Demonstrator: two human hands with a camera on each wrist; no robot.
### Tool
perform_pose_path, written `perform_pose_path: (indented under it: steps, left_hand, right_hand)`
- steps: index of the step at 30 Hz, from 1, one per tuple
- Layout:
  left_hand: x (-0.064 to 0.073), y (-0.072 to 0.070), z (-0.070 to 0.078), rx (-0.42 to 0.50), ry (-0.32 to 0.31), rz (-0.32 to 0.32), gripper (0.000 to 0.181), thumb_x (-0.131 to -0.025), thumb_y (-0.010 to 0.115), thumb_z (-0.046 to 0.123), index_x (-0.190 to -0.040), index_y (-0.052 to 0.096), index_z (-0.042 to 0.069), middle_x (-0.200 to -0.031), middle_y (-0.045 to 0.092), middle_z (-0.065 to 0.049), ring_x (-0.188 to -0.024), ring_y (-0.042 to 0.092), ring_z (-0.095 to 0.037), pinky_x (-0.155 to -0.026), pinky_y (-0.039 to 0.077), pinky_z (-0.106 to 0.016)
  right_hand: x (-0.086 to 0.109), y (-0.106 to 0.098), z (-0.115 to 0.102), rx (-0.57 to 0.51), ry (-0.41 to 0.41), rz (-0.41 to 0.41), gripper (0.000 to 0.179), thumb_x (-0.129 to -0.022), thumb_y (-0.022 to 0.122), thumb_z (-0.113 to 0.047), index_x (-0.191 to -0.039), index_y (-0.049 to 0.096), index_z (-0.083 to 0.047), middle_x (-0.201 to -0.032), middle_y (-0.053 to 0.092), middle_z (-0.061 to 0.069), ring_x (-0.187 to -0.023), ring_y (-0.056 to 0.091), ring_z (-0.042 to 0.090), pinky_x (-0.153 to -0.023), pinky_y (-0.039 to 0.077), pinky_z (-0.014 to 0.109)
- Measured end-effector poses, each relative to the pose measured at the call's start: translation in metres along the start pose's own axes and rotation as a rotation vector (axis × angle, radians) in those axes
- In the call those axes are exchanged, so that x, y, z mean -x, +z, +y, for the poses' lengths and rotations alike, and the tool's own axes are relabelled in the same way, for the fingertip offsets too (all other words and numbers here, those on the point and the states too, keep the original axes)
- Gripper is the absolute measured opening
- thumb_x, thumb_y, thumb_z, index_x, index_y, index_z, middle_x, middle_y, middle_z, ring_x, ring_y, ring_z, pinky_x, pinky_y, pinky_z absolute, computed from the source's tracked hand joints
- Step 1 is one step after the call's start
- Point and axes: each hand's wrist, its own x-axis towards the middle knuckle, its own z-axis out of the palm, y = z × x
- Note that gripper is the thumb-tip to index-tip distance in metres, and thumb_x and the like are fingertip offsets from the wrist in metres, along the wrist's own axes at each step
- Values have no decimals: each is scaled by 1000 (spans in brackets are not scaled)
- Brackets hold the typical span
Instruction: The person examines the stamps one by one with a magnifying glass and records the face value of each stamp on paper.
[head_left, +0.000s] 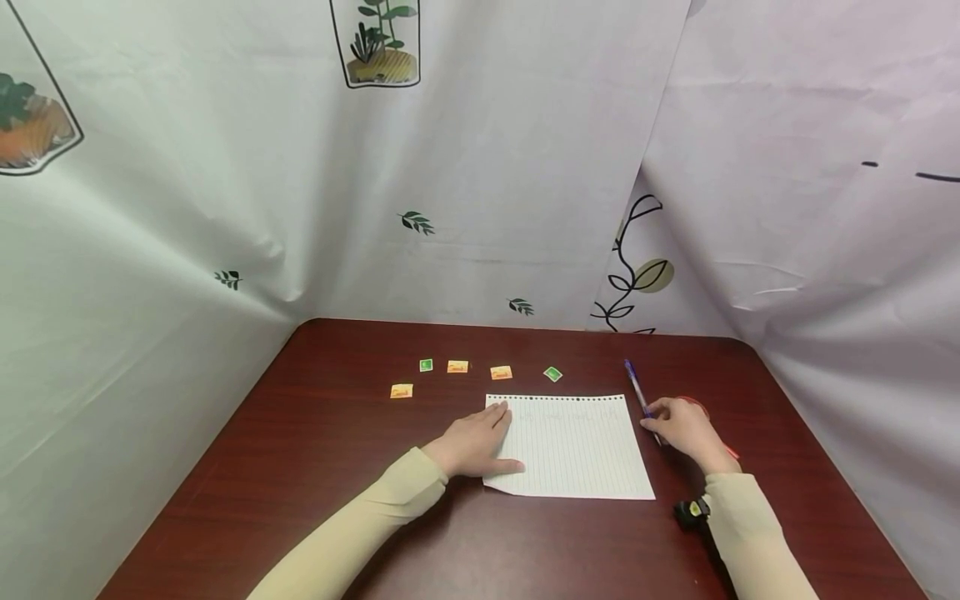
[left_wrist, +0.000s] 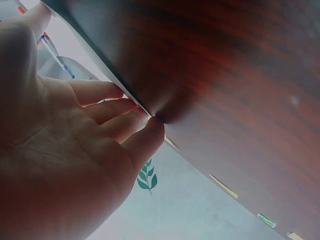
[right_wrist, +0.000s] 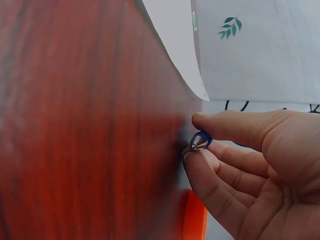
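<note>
A sheet of lined, hole-punched paper point(head_left: 573, 454) lies on the table in front of me. My left hand point(head_left: 474, 440) rests on its left edge, fingers straight and thumb spread. To the right of the sheet my right hand point(head_left: 684, 427) pinches a blue and white ballpoint pen point(head_left: 635, 385) between thumb and index finger. In the right wrist view the pen's metal tip point(right_wrist: 197, 142) pokes out between those two fingertips. Beneath the right hand is a red-orange object point(head_left: 732, 452), mostly hidden; its kind cannot be made out.
Beyond the paper lie several small stickers or cards: orange ones such as this card point(head_left: 501, 372), and two green ones, one green piece point(head_left: 552, 374) nearest the sheet. The dark red table point(head_left: 352, 467) meets a patterned white curtain point(head_left: 465, 267) behind.
</note>
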Motion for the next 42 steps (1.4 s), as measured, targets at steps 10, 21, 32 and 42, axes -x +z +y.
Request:
perform_pose_path:
  steps: [10, 21, 32, 42]
  left_hand:
    - [0, 0, 1, -3, -4, -3, 95, -92, 54, 70, -155, 35, 1, -162, 32, -14, -149, 31, -24, -114, 35, -37]
    - [0, -2, 1, -1, -3, -2, 95, -93, 54, 69, -155, 35, 0, -162, 31, -15, -149, 31, -25, -114, 35, -37]
    - [-1, 1, 1, -14, 0, -1, 95, -93, 53, 70, -155, 35, 1, -162, 31, -14, -149, 31, -24, -115, 35, -37]
    - [-1, 2, 1, -13, -3, -6, 96, -93, 52, 70, -156, 33, 1, -163, 30, -14, -150, 29, -25, -116, 33, -37]
  right_hand:
    - [-1, 2, 2, -2, 3, -9, 33, -89, 74, -14, -107, 66, 12, -63, 60, -1, -53, 57, 12, -53, 45, 32]
    - [-1, 1, 0, -15, 31, -15, 32, -89, 75, -16, -106, 66, 10, -64, 60, 0, -54, 56, 13, -54, 45, 32]
    - [0, 1, 0, -36, 53, -34, 32, -89, 75, -15, -106, 63, 10, -67, 60, 2, -56, 57, 14, -54, 47, 32]
    - [0, 0, -2, -46, 69, -49, 34, -88, 75, -14, -107, 62, 11, -70, 62, 6, -56, 60, 15, -54, 51, 32]
